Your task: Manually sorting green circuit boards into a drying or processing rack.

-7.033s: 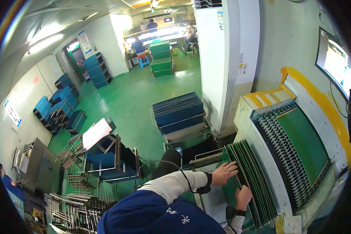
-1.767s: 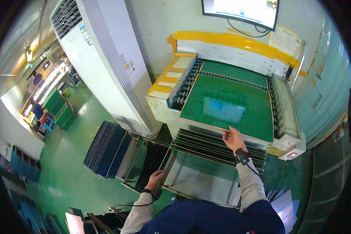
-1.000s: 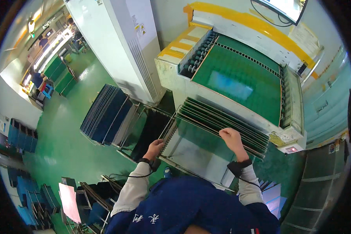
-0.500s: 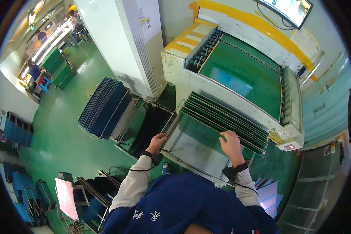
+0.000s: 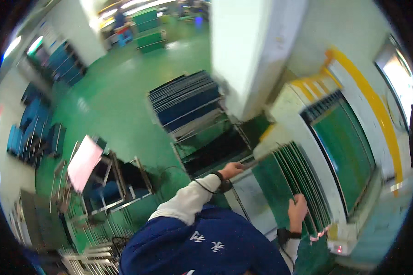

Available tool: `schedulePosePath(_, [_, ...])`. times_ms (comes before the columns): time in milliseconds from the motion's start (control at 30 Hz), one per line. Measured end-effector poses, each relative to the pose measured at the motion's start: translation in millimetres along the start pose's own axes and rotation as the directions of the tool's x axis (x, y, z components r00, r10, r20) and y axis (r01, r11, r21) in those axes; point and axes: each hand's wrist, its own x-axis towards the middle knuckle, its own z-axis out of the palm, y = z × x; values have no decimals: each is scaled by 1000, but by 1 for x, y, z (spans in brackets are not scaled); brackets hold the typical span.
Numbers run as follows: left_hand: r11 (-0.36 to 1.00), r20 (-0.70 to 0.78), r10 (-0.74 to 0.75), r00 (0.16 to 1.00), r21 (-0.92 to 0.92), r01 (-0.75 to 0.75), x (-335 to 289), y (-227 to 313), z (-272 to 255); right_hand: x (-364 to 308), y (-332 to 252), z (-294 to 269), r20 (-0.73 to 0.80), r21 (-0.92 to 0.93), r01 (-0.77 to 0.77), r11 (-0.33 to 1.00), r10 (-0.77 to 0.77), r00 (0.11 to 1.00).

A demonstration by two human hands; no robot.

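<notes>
Several thin green boards [image 5: 303, 178] stand on edge in a rack in front of a white machine [image 5: 289, 103] with yellow trim and a green bed [image 5: 346, 142]. My left hand [image 5: 232, 170] grips the left end of the nearest green board [image 5: 270, 191]. My right hand [image 5: 298, 208] holds the same board's near edge, fingers curled over it. The picture is blurred, so the exact grip is hard to make out. My blue jacket fills the lower middle of the view.
A white pillar [image 5: 248, 55] rises behind the rack. A trolley of dark blue panels [image 5: 188, 101] stands on the green floor to the left. A pink sheet lies on a cart [image 5: 83, 160]; blue bins [image 5: 36, 133] and metal racks [image 5: 87, 256] line the left side.
The view has swung left, so the machine now sits at the right. My hands have stayed on the rack of boards, left at one end, right on the near edge.
</notes>
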Motion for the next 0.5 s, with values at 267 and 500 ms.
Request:
schedulePosePath(267, [997,-77,1,997,80,5,3,1,10,8,28,10,221,-223,-71,972,121,968])
schedulePosePath(500, [991,-151,10,988,136,11,-5,6,18,17,56,20,292,-334,-78,939,182,939])
